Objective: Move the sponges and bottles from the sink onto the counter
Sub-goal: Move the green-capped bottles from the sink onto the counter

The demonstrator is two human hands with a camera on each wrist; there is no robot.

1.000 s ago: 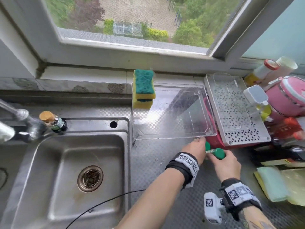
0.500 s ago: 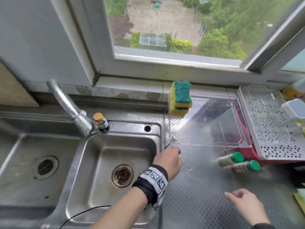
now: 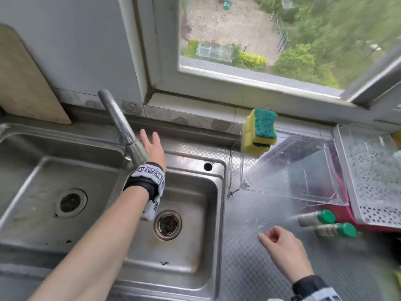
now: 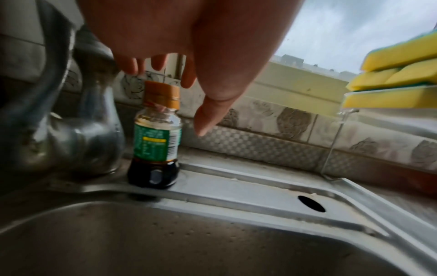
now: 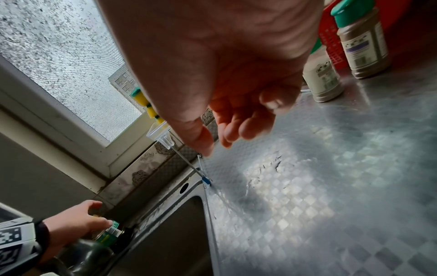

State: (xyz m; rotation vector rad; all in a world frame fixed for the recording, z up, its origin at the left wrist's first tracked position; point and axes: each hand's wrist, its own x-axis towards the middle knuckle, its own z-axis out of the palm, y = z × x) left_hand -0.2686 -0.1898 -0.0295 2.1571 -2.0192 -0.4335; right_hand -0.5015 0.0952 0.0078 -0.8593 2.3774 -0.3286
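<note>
A small dark sauce bottle (image 4: 155,142) with an orange cap and green label stands on the sink's back rim beside the faucet base. My left hand (image 3: 152,146) hovers just above it, fingers spread and touching nothing; in the head view it hides the bottle. Two green-capped spice bottles (image 3: 316,217) (image 3: 335,230) stand on the steel counter (image 3: 260,257) at the right. Yellow-green sponges (image 3: 261,131) are stacked on the corner of a clear plastic tray (image 3: 303,170). My right hand (image 3: 280,246) hangs over the counter, fingers loosely curled and empty.
The faucet (image 3: 121,129) arches over the divide between the two sink basins (image 3: 184,213) (image 3: 54,181). A white perforated rack (image 3: 373,179) sits on a red basket at the far right. A cutting board (image 3: 23,83) leans at the back left.
My right hand let go of the green-capped bottles, which now stand on the counter, and drew back. My left hand moved left from the tray's front edge across the sink to above the sauce bottle.
</note>
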